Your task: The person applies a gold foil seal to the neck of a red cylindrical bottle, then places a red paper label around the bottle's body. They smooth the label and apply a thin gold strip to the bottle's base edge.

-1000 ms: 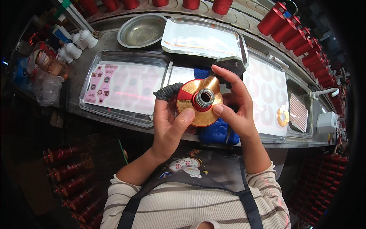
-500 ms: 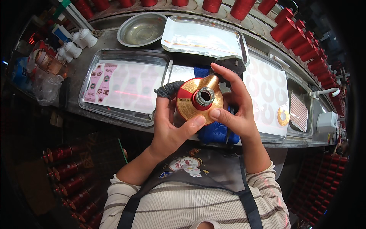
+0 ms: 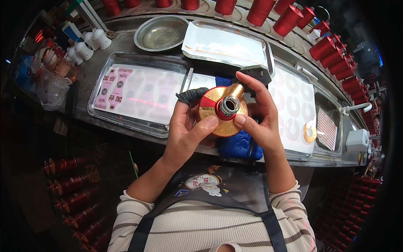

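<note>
Between my hands is a red bottle [image 3: 210,98], its open threaded mouth toward me and a gold ring-shaped label [image 3: 223,129] round its shoulder. My left hand [image 3: 183,128] grips its left side, thumb pressing on the label; a dark cloth wrap covers one fingertip. My right hand [image 3: 263,119] clasps the right side, its thumb also on the label and the index finger stretched along the far side. A gold strip of the label stands up at the far right of the neck. The bottle's body below the shoulder is mostly hidden.
A tray [image 3: 94,94] with a sheet of pink labels lies at left. Behind are a metal bowl [image 3: 161,35] and a white-covered tray [image 3: 226,42]. A ring-label sheet [image 3: 289,105] with one gold ring [image 3: 310,132] lies at right. Red bottles [image 3: 289,21] line the conveyor; blue cloth [image 3: 235,147] lies below my hands.
My thumbs have shifted on the gold label, the left one drawing back toward the left. The bottle has turned slightly in my grip. The whole view has also shifted a little.
</note>
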A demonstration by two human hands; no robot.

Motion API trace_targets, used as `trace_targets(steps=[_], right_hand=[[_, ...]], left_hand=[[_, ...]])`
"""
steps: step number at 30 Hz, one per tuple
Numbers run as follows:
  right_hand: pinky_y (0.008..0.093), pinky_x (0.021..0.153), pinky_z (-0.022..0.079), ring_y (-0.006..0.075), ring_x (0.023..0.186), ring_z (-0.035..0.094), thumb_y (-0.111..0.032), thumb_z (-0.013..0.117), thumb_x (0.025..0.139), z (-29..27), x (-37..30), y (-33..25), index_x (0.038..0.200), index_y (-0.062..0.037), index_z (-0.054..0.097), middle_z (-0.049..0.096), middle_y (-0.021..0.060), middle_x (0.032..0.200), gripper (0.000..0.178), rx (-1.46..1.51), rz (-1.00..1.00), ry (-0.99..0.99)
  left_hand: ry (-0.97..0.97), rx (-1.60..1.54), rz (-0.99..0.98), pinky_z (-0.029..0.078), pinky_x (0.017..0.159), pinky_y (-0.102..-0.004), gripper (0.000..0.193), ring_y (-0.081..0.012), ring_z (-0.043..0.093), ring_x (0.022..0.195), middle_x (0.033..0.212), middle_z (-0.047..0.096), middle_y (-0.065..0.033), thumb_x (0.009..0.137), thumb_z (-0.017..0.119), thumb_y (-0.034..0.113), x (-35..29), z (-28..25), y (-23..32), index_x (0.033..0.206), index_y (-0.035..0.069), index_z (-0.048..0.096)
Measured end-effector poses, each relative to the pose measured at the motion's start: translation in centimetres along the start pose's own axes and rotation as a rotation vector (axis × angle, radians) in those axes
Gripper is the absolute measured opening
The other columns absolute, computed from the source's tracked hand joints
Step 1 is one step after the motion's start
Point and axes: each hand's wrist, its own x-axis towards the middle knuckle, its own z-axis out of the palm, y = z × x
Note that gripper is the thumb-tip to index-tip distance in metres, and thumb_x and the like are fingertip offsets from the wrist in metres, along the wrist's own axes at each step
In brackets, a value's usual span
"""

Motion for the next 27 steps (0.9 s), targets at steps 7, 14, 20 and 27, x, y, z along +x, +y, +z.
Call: trace_targets(steps=[7, 14, 20, 27], right_hand=[[0.0257, 0.093, 0.046, 0.0149, 0.117, 0.055, -0.020, 0.074, 0.083, 0.0, 0.1, 0.0, 0.147, -0.0054, 0.046, 0.050, 0.0081, 0.136, 0.071, 0.009, -0.003, -0.003], [0.0254, 0.090, 0.047, 0.0145, 0.115, 0.056, -0.020, 0.073, 0.083, 0.1, 0.1, -0.1, 0.146, -0.0055, 0.046, 0.051, 0.0082, 0.135, 0.070, 0.028, 0.013, -0.011], [0.0250, 0.085, 0.049, 0.0149, 0.110, 0.058, -0.020, 0.072, 0.083, 0.1, -0.1, 0.0, 0.146, -0.0058, 0.046, 0.050, 0.0086, 0.135, 0.070, -0.054, -0.003, -0.012], [0.0259, 0.084, 0.051, 0.0161, 0.110, 0.059, -0.019, 0.071, 0.083, 0.5, 0.1, 0.4, 0.146, -0.0045, 0.046, 0.049, 0.0093, 0.135, 0.069, -0.028, -0.067, 0.002]], left_hand=[[0.011, 0.009, -0.014, 0.047, 0.101, -0.0337, 0.056, -0.0171, 0.056, 0.118, 0.131, 0.055, -0.0137, 0.092, 0.069, 0.015, 0.0, 0.3, 0.2, 0.138, 0.001, 0.041], [0.081, 0.086, 0.065, 0.043, 0.105, -0.0359, 0.059, -0.0229, 0.050, 0.125, 0.139, 0.046, -0.0174, 0.095, 0.067, 0.025, -0.7, 0.4, -0.6, 0.142, 0.001, 0.041], [0.046, 0.869, 0.613, 0.027, 0.115, -0.0463, 0.050, -0.0369, 0.029, 0.141, 0.149, 0.025, -0.0236, 0.099, 0.057, 0.048, -2.3, -2.2, -2.4, 0.127, 0.008, 0.064], [0.057, 0.977, 0.607, 0.025, 0.115, -0.0494, 0.053, -0.0360, 0.031, 0.140, 0.147, 0.030, -0.0215, 0.099, 0.052, 0.053, -0.3, -3.0, -1.5, 0.124, 0.009, 0.068]])
